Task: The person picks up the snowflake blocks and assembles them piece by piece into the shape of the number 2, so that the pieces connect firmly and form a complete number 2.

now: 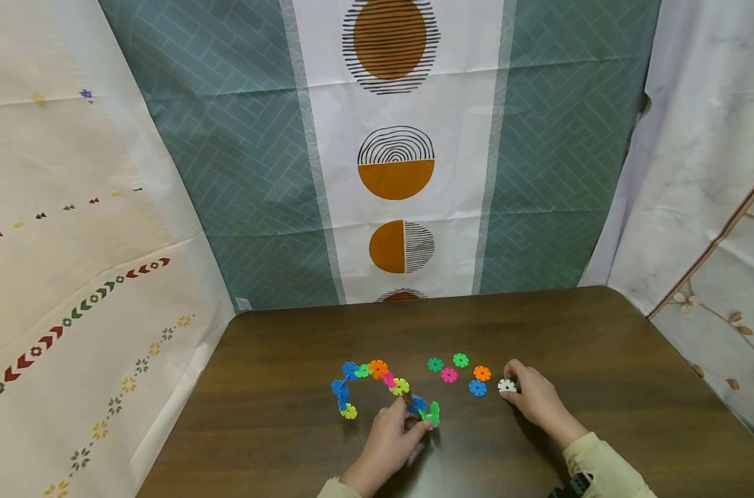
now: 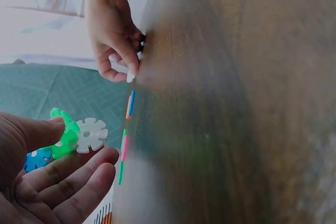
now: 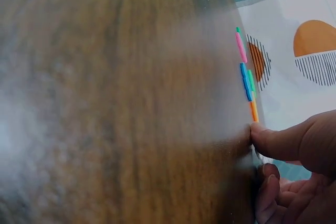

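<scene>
Head: left hand [image 1: 387,440] is pinching disc chain [image 1: 378,369]; right hand [image 1: 535,398] is gripping white disc [image 1: 507,386] on tabletop [image 1: 277,443], loose discs [image 1: 449,375] lying between | Left wrist: other fingers [image 2: 94,184] are lying loosely spread | Right wrist: thumb [image 3: 283,142] is nearly meeting fingertips; apparently picking up, lifting likely needed

In the right wrist view, fingers [image 3: 286,142] mostly hide the white disc [image 1: 507,386] and the tabletop [image 3: 105,103] blurs.
</scene>
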`<state>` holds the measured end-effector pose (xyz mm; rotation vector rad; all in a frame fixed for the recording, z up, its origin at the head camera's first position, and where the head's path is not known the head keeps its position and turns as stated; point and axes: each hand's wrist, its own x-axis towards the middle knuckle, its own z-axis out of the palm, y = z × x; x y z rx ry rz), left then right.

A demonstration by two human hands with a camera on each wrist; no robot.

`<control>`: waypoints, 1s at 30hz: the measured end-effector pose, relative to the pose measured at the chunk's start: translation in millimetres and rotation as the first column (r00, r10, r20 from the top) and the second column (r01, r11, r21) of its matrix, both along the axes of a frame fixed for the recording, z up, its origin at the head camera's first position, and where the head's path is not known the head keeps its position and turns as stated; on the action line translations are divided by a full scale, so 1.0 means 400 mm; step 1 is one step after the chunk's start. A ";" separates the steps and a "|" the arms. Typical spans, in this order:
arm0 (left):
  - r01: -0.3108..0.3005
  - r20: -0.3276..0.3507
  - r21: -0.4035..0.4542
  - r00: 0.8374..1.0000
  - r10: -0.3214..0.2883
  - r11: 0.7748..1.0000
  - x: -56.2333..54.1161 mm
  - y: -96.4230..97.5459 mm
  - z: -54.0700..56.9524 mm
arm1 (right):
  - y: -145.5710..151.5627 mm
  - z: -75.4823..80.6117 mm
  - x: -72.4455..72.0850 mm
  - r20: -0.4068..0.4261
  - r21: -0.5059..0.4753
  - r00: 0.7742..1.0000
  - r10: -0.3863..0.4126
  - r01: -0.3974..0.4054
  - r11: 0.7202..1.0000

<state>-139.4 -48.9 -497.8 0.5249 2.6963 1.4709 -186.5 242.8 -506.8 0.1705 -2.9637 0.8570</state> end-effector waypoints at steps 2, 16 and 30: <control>-0.004 0.002 -0.009 1.000 0.004 1.000 -0.002 0.001 0.002 | 0.002 0.001 -0.001 -0.002 -0.011 1.000 -0.003 0.003 1.000; -0.026 0.027 -0.019 0.999 0.026 0.999 0.001 0.002 0.005 | 0.015 0.002 0.007 0.030 -0.094 0.999 0.018 -0.015 0.995; -0.011 0.041 -0.012 0.999 0.011 1.000 0.003 -0.005 0.014 | -0.014 0.041 0.028 0.064 -0.303 0.994 0.084 -0.061 0.951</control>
